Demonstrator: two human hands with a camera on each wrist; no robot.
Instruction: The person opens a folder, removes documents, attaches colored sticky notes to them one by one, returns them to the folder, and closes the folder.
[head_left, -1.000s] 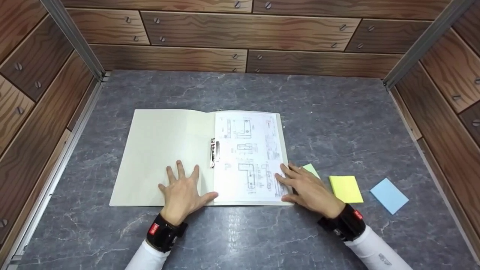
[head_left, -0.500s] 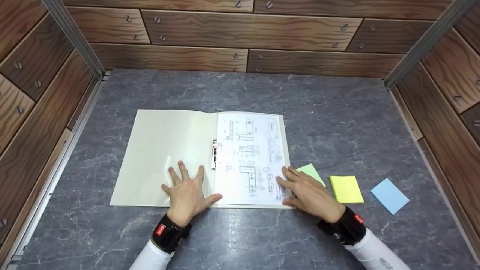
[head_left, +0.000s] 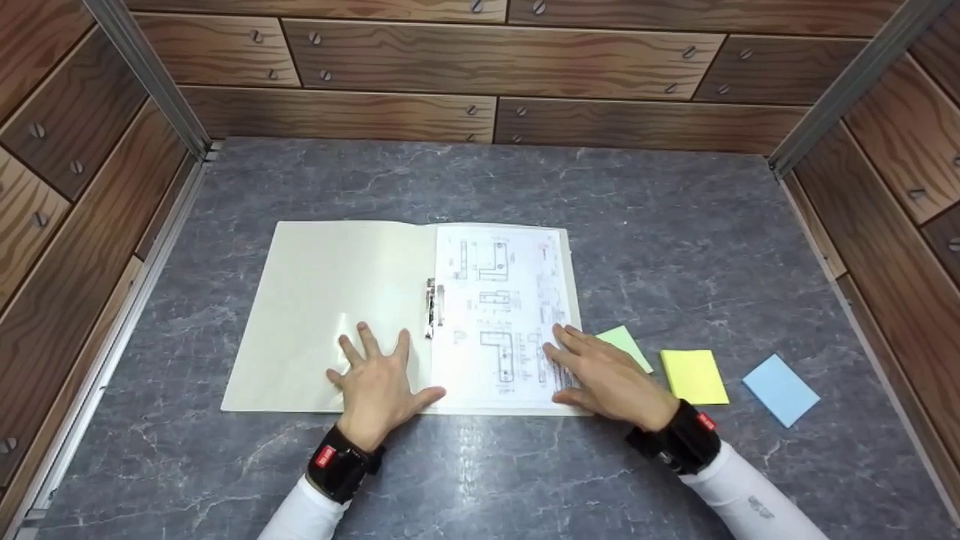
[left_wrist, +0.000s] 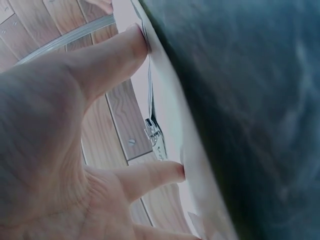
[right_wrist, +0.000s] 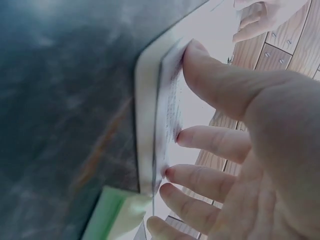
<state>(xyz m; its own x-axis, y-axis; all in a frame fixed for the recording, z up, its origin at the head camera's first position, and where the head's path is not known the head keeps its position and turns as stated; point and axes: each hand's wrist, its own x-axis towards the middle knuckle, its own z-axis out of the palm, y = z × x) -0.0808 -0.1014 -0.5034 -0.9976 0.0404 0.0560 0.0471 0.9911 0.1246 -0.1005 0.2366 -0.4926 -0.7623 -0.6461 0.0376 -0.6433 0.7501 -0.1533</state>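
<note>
An open cream file folder lies flat on the grey marbled table. Its right side bears white sheets with technical drawings, beside a metal clip at the spine. My left hand rests spread on the lower left cover, its thumb reaching the sheets' lower left corner. In the left wrist view the thumb touches the paper's edge. My right hand lies over the sheets' lower right corner; in the right wrist view its fingertips touch the page. Neither hand grips anything.
To the right of the folder lie a green sticky-note pad, partly behind the right hand, a yellow pad and a blue pad. Wood-patterned panels enclose the table at the back and sides.
The folder has shifted slightly right, with my left hand moving along. My right hand has slid a little left further onto the sheets, showing more of the green pad.
</note>
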